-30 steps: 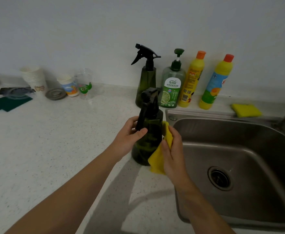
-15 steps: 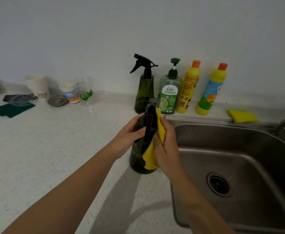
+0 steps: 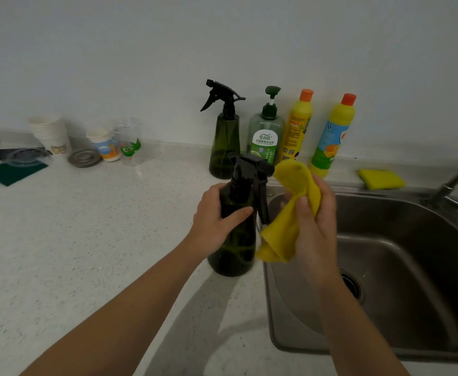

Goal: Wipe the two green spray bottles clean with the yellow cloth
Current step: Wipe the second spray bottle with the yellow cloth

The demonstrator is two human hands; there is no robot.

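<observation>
While L hand (image 3: 217, 215) grips near spray bottle (image 3: 236, 240) upright on counter (image 3: 86, 240), R hand (image 3: 314, 221) clutches yellow cloth (image 3: 285, 229) beside it.

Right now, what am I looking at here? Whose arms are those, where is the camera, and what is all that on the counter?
No machine here: a person wears a camera on the head, looking down at their own arms. The left hand grips a green spray bottle standing on the counter beside the sink. The right hand holds a yellow cloth next to the bottle's trigger. By the wall stand a second spray bottle, a soap pump, two yellow bottles and a sponge. Far left are cups and a green pad.
</observation>
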